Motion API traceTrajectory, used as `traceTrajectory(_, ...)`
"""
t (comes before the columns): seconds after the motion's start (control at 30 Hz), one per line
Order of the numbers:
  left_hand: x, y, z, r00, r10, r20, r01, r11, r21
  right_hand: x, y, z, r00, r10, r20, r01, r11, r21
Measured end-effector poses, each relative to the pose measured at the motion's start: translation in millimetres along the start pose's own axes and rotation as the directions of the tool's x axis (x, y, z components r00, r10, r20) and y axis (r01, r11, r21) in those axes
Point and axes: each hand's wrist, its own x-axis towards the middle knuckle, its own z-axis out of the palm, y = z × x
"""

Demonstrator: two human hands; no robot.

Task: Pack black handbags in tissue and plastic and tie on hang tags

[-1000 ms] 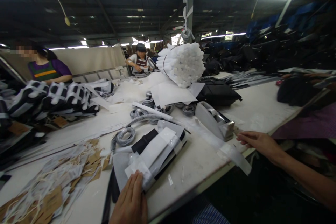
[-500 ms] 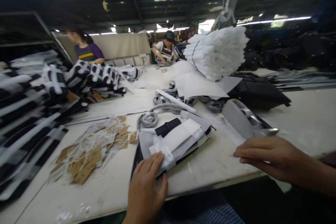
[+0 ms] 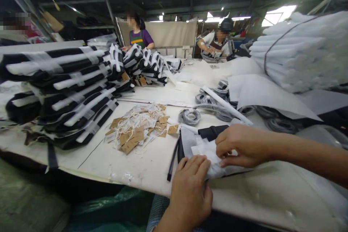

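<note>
Near the table's front edge lies a dark folded item with white paper and clear wrapping (image 3: 187,139) on top. My left hand (image 3: 193,185) presses on the near side of this bundle, fingers laid over its edge. Bent fingers of my right hand (image 3: 239,148) pinch at the white wrapping on the bundle's right part; what lies between the fingertips is too small to tell. A black rolled piece (image 3: 212,132) shows behind the wrapping. Left of the bundle is a pile of brown tags with white strings (image 3: 136,136).
Stacked black-and-white bundles (image 3: 81,79) fill the left side. Grey coils (image 3: 189,117) and a white tube (image 3: 225,104) lie behind the work. A big tied stack of white rolls (image 3: 299,50) stands right. Two people work across the table (image 3: 157,98); another is at far left.
The view has turned left. My right hand has moved from the table right of the bundle onto its wrapping. My left hand still rests on the bundle's near side.
</note>
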Motion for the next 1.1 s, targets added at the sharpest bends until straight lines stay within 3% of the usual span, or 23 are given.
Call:
traceTrajectory(0.23, -1.6, -6.9, 7.1, 1.0, 0.015, 0.023, -0.014, 0.999, -0.052, 53.0, 19.7, 1.4, 0.976, 0.02, 0.219, 0.021, 0.983, -0.185)
traceTrajectory(0.47, -5.4, -10.7, 13.8, 0.999, 0.036, -0.006, -0.036, 0.999, -0.021, 80.0, 25.0, 8.7, 0.933, 0.048, 0.358, 0.086, 0.933, -0.35)
traceTrajectory(0.8, -4.1, -19.0, 24.3, 0.976, 0.194, -0.102, -0.192, 0.981, 0.032, 106.8, 18.1, 7.8, 0.894, 0.061, 0.443, 0.16, 0.882, -0.444)
traceTrajectory(1.1, -4.7, -17.1, 30.2, 0.981, 0.146, -0.126, -0.152, 0.988, -0.033, 121.9, 16.8, 5.5, 0.876, 0.09, 0.474, 0.156, 0.876, -0.456)
